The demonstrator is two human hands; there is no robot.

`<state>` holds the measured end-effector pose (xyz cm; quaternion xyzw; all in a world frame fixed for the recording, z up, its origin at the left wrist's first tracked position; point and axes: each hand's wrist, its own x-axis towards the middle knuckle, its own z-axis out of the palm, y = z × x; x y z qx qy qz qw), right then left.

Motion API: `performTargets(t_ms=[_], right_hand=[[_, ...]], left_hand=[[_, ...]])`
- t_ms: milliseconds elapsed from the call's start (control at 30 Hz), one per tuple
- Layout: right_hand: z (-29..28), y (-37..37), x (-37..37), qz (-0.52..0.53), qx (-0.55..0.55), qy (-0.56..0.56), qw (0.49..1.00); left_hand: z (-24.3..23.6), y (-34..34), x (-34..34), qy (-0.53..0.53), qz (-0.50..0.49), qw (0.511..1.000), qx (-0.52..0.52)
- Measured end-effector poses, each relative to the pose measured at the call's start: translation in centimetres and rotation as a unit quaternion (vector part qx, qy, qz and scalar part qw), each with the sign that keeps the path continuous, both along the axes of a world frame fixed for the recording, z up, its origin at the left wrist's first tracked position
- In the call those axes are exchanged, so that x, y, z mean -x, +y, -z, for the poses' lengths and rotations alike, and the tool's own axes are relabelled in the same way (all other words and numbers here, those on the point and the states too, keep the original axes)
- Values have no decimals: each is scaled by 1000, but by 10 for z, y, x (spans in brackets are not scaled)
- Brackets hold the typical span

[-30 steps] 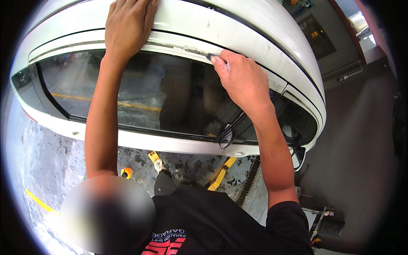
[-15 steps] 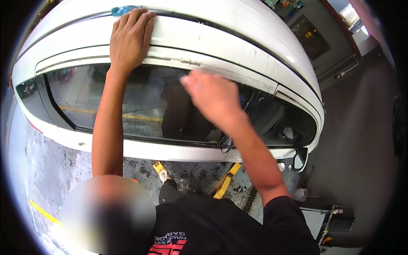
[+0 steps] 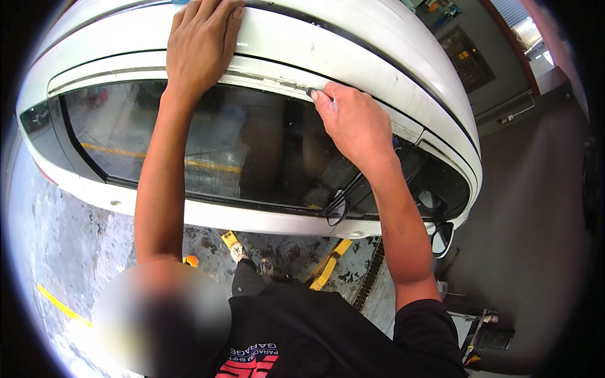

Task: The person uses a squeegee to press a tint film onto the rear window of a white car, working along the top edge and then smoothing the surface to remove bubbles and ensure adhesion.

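A white car (image 3: pixel 283 47) stands side-on before me, its side window (image 3: pixel 271 145) dark and reflective. My left hand (image 3: pixel 200 50) lies on the roof edge, fingers stretched away from me, nothing visible under the palm. A bit of blue material (image 3: pixel 179 2) shows beside its fingertips at the picture's top edge. My right hand (image 3: pixel 359 120) is closed against the upper window frame, pinching a small dark piece (image 3: pixel 311 92) whose kind is hidden by the fingers. White specks dot the thumb side. Along the frame left of it runs a grimy strip (image 3: pixel 271 80).
Thin black cables (image 3: pixel 340 205) loop at the window's lower edge. The car's side mirror (image 3: pixel 442 239) sticks out at the right. Below are yellow metal arms (image 3: pixel 328 268), a floor grate (image 3: pixel 368 277) and an orange object (image 3: pixel 191 260).
My right hand, blurred before over the window, has moved right and up along the frame. My left hand stays on the roof edge; the view has shifted slightly.
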<state>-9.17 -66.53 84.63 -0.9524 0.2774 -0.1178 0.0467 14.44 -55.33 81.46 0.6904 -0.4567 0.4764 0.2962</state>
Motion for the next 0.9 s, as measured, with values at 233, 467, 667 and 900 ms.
performTargets(t_ms=[233, 467, 667, 900], right_hand=[[17, 72, -34, -142, -30, -52, 988], [39, 3, 70, -11, -173, -102, 980], [27, -39, 73, -19, -206, -92, 974], [12, -44, 36, -34, -119, -57, 991]], left_hand=[[5, -3, -12, -3, 19, 1000, -8], [3, -6, -7, 14, 14, 1000, -21], [1, -7, -6, 6, 20, 1000, -20], [1, -6, -7, 10, 34, 999, -14]])
